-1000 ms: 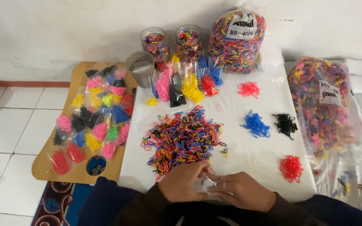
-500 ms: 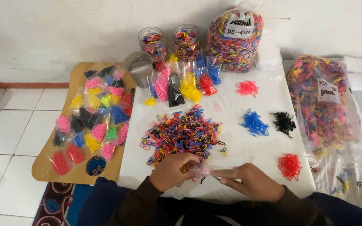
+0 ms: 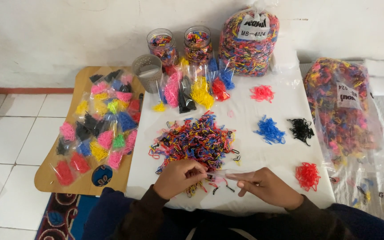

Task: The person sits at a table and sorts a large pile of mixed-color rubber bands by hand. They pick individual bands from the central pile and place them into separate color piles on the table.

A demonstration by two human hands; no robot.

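Head view: the person's left hand [image 3: 179,177] pinches loosely at the near edge of the mixed pile of small elastic bands [image 3: 193,143], at six o'clock of it. The right hand [image 3: 263,186], fingers half curled, holds a small clear bag [image 3: 227,175] toward it. Sorted heaps lie at three o'clock: blue bands [image 3: 270,131], black bands [image 3: 301,129], red bands [image 3: 308,175]. The step appears to be bagging bands; the bag's mouth would need holding open.

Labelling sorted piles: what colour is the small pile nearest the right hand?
Red: the small pile lies just right of the right hand, in the head view.
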